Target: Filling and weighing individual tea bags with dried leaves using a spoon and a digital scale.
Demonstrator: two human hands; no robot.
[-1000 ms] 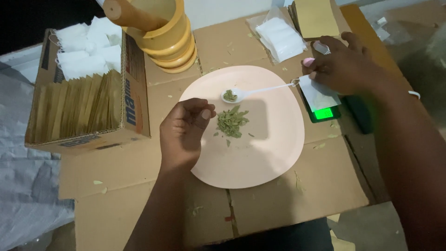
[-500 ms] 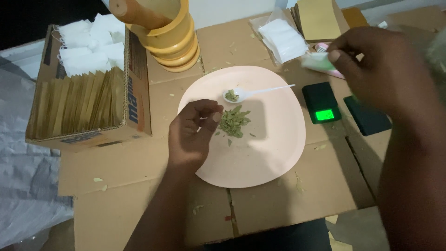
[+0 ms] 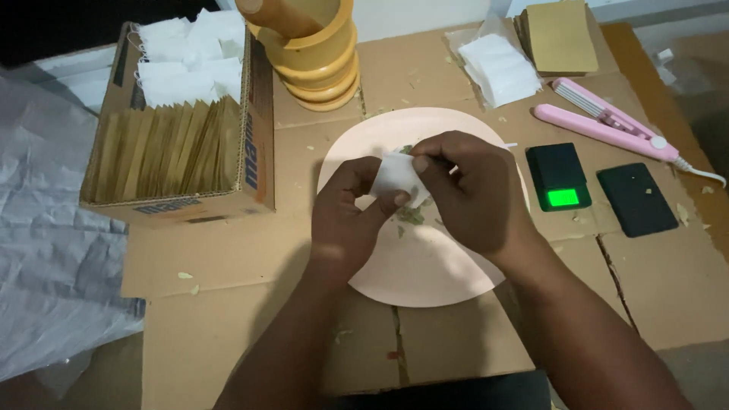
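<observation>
Two hands meet over the plate (image 3: 425, 281). Left hand (image 3: 345, 220) and right hand (image 3: 467, 190) fingers pinch one white sachet (image 3: 395, 176). Green herb (image 3: 410, 216) lies beneath.

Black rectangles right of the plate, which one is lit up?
The left black rectangle, the one nearer the pink plate, shows a glowing green panel. The right black rectangle, nearer the pink clamp-like tool, is plain and dark.
</observation>
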